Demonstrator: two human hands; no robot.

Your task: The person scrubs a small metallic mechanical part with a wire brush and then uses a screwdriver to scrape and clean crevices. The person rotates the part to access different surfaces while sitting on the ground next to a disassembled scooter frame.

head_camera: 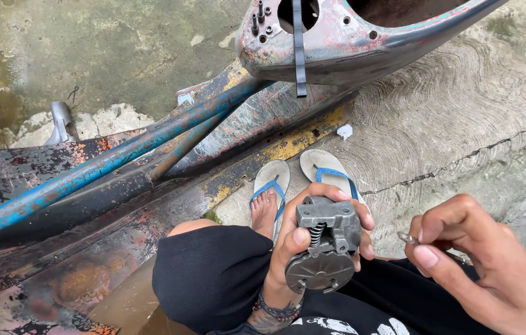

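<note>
Dull grey cast-metal part (325,248) with a spring, rusty flaking painted steel frame (107,161), rough cracked concrete floor (461,124).

- A rough concrete floor (461,105) is spreading across the scene, carrying swirled trowel marks and 1 long crack (461,160).
- Damp, greenish staining is showing on the ground (58,49) at upper left.
- Rusty, paint-flaked metal frame pieces (89,205) are lying at left, 1 blue tube (89,170) crossing them.
- Soft daylight is falling evenly.

Soft, even daylight falls from above, with only faint shadows and no glare. The picture is sharp throughout, with slight bending toward the edges.
</note>
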